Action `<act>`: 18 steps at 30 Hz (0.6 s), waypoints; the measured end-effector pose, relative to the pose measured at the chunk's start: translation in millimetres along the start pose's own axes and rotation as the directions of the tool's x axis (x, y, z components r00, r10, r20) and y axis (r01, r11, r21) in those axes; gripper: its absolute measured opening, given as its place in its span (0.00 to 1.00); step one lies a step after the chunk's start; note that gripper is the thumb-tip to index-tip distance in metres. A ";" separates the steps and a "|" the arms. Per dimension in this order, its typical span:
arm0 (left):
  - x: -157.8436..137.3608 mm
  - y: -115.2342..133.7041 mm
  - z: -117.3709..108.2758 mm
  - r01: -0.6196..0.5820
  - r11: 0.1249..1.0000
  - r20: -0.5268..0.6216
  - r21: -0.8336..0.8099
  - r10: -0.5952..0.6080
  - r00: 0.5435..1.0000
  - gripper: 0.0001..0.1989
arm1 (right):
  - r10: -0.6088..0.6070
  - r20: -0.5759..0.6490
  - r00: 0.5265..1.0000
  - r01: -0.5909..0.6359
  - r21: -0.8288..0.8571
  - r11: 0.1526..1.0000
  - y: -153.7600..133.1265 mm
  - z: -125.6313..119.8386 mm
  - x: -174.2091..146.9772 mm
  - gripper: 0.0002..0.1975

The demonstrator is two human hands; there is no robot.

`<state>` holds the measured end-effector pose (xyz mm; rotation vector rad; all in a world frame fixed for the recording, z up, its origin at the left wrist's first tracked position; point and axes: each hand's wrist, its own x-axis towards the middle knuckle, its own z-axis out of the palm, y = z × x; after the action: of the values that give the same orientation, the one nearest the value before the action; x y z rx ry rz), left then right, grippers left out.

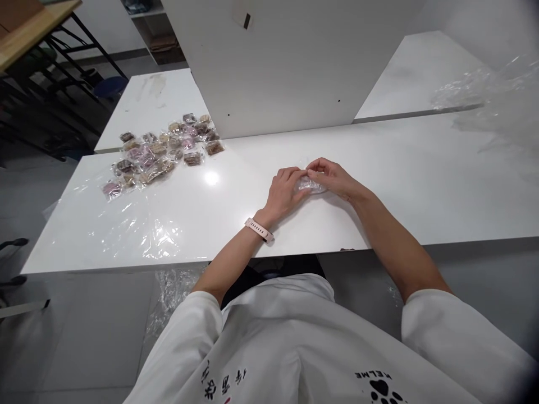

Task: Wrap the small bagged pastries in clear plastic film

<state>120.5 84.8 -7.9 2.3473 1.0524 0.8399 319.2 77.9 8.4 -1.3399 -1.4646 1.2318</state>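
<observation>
A: Hands, and where?
B: Left hand holds the left side of a clear, crinkled plastic packet between thumb and fingers; right hand pinches its far edge; packet lies on the long, glossy white table — what is inside, I cannot tell.
A: Handling?
B: Judged light, soft, slippery; film probably tears if pulled hard; best hold — a gathered edge, other hand steadying.
</observation>
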 end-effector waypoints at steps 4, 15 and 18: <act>12.8 -6.3 -5.3 0.023 0.997 0.124 0.069 -0.031 0.992 0.25 | -0.002 -0.085 0.996 -0.018 -0.242 0.970 -5.6 -3.8 16.6 0.17; 75.8 -37.1 4.4 0.333 0.943 0.070 0.023 -0.334 0.940 0.24 | -0.296 -0.201 0.934 0.209 -0.366 0.907 12.3 18.4 20.9 0.32; 73.9 -36.5 0.2 0.348 0.935 0.026 -0.066 -0.347 0.937 0.21 | -0.121 -0.237 0.964 0.085 -0.155 0.984 14.2 17.1 25.3 0.27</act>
<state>140.9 164.6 -4.0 2.0202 1.3578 0.7098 302.5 100.0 -10.8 -1.4356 -1.4461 0.8728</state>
